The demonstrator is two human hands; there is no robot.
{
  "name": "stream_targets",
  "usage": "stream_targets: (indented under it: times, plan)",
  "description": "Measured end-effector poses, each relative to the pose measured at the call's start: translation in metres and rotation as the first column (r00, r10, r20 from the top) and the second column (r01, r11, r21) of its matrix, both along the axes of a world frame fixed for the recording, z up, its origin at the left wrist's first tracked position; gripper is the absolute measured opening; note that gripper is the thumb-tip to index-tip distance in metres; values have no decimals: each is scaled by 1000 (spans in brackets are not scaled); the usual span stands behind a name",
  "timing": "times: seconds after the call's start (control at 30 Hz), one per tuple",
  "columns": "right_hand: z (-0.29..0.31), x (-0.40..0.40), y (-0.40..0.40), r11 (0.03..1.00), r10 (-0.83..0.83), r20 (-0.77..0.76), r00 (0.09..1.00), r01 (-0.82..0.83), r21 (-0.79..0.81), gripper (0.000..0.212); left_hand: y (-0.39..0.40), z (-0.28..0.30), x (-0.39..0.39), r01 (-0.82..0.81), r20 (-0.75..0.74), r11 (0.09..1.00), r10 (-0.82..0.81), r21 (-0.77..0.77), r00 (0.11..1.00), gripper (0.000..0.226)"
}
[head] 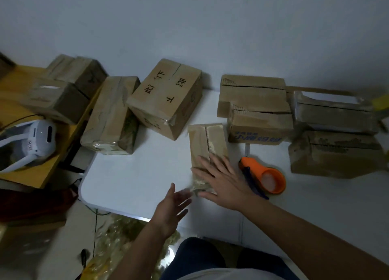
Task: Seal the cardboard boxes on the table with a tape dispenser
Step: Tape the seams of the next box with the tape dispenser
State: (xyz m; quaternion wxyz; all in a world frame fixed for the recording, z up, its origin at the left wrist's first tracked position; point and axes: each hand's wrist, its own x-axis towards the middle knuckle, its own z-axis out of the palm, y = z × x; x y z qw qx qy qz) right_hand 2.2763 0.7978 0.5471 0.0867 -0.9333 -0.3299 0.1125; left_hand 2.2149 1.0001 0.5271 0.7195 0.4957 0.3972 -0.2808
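We see a white table (130, 180) against a pale wall, with cardboard boxes ranged along its far side.

Small narrow box (207, 145): lies near the table centre, long axis running roughly 12 to 6 o'clock, top flaps meeting along a seam. Old tape residue shows on its near end.

Right hand (221, 178): fingers straight and spread, palm down, resting flat on the near end of the small narrow box. It holds nothing.

Left hand (172, 206): at 7 o'clock of that box, fingers extended and relaxed, fingertips close to the box's near corner. Motion blur there; we cannot tell whether they touch it.

Tape dispenser (263, 177): orange, lying on the table just at 3 o'clock of the right hand, untouched by either hand.

Other boxes: a box with black handwritten characters (166, 96) at 11 o'clock of the small one; a long taped box (111, 115) at 9 o'clock of that; a box with blue print (260, 127) at 1 o'clock; more boxes stacked towards 2 and 3 o'clock.

A yellow side table (27, 174) at 9 o'clock carries two further boxes and a white device (35, 138).
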Motion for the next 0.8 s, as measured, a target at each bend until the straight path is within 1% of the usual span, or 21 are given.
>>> stream_targets:
  times: [0.07,0.13,0.2,0.27,0.37,0.53,0.63,0.8]
  plan:
    - [-5,1,3,998,4,48,999,-1,-60,65,-3,-2,-5,-71,13,997,71,-30,997,58]
    - [-9,-1,3,995,-10,78,997,17,-95,65,-3,-5,-7,-117,64,993,117,-5,991,52]
    - [-12,-4,4,994,-29,99,995,39,-101,64,-3,-4,-10,-109,159,994,105,13,982,41]
    - [-12,-7,6,992,-48,112,993,61,-112,64,-3,-1,-12,-74,254,996,61,42,965,27]
    - [-11,-9,7,990,-63,129,990,79,-120,63,-2,0,-15,-75,338,994,45,76,940,19]
    - [-11,-8,5,990,-57,138,989,74,-121,62,-13,0,-9,-153,336,972,86,180,938,18]
    - [-13,-8,7,990,-56,139,989,73,-124,61,-16,-2,-4,-148,324,959,64,240,944,18]
    - [-16,-8,7,993,-62,115,991,73,-96,60,-17,-5,8,-94,295,972,27,215,955,17]
